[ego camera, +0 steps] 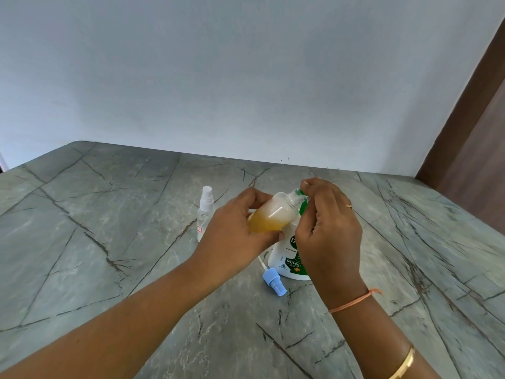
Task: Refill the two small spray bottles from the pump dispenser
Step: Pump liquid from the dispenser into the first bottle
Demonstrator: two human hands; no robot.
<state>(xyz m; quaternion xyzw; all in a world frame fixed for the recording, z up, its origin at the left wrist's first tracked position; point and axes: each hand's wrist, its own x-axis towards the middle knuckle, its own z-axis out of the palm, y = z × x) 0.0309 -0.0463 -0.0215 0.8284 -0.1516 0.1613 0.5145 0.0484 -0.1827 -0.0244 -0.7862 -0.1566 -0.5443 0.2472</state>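
Observation:
My left hand (235,233) grips a small translucent bottle (270,214), uncapped and about half full of amber liquid, tilted so its neck points up and to the right at the green pump nozzle. My right hand (328,228) rests on top of the white pump dispenser (287,255), fingers curled over its green pump head (302,206). The bottle's blue spray cap (274,281) with its dip tube lies on the table in front of the dispenser. A second small clear spray bottle (205,214) with a white cap stands upright to the left.
Everything sits on a grey marble-patterned table (109,242) against a pale wall (246,77). A brown door frame (470,119) rises at the right edge.

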